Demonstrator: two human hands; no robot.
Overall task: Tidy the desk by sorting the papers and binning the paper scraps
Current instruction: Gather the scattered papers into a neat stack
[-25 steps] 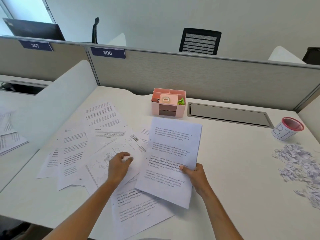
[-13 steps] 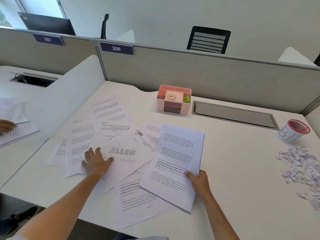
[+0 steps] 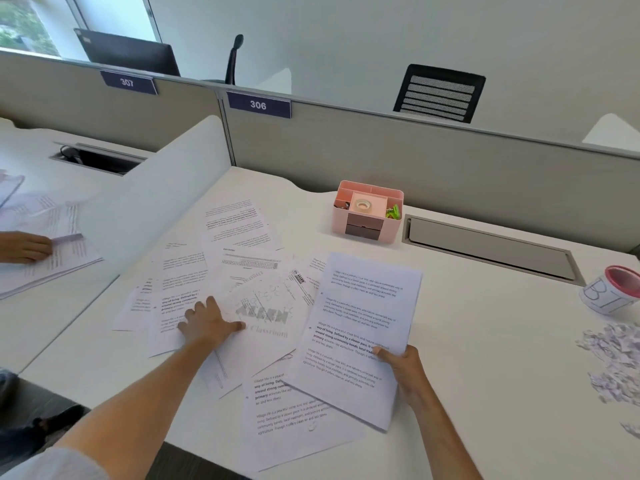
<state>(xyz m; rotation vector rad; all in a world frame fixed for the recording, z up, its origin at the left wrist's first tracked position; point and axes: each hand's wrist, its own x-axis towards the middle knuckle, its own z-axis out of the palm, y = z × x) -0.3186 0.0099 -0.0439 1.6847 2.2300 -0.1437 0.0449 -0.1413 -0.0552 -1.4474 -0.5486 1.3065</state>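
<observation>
At six o'clock, nearest the viewer, a printed sheet [image 3: 294, 415] lies flat on the white surface [image 3: 485, 341]. Just above it toward five o'clock, the right hand [image 3: 401, 367] pinches a thin stack of text pages [image 3: 360, 327], its thumb on top at the stack's right edge and its other fingers hidden underneath; the stack is tilted and lifted a little off the papers below. At seven to eight o'clock, the left hand [image 3: 207, 323] presses flat, fingers spread and fairly straight, on the scattered papers [image 3: 214, 271], its thumb touching a sheet headed "Classroom" [image 3: 268, 315]. This grip holds nothing. The loose sheets overlap and fan out toward ten o'clock. At three to four o'clock, well apart from the papers, a heap of paper scraps [image 3: 613, 362] lies by the right edge. Beyond it at two o'clock stands a white cup with a red rim [image 3: 611, 292]. At twelve o'clock a pink desk organiser [image 3: 367, 211] sits near the grey partition [image 3: 415, 161].
</observation>
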